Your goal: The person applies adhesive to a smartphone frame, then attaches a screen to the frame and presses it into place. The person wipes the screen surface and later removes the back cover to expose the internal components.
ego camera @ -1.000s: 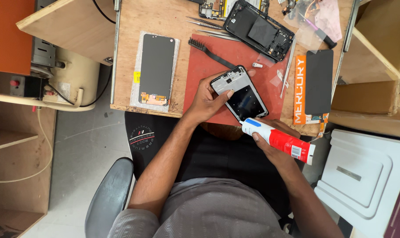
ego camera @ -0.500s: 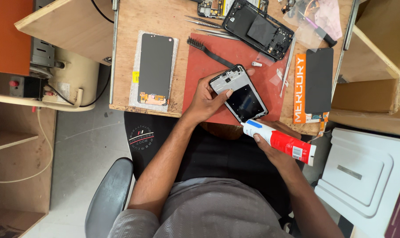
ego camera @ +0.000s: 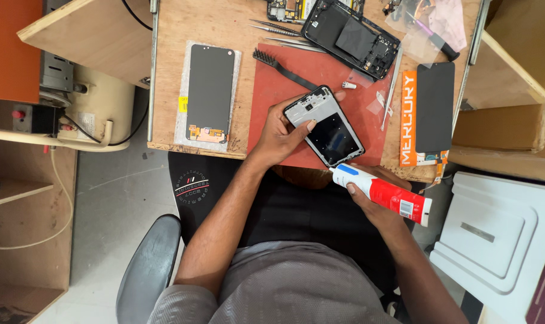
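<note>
— Head view: what do we see changed?
— Little; our left hand still grips the grey-and-black phone frame over the red rubber mat.
— And our right hand?
— It clutches the white-and-red glue tube, nozzle seemingly touching the frame's lower corner.

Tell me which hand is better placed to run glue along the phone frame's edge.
Right, probably. The right hand holds the red and white tube, its nozzle at the near corner of the phone frame. The left hand is busy steadying that frame on the red mat.
</note>
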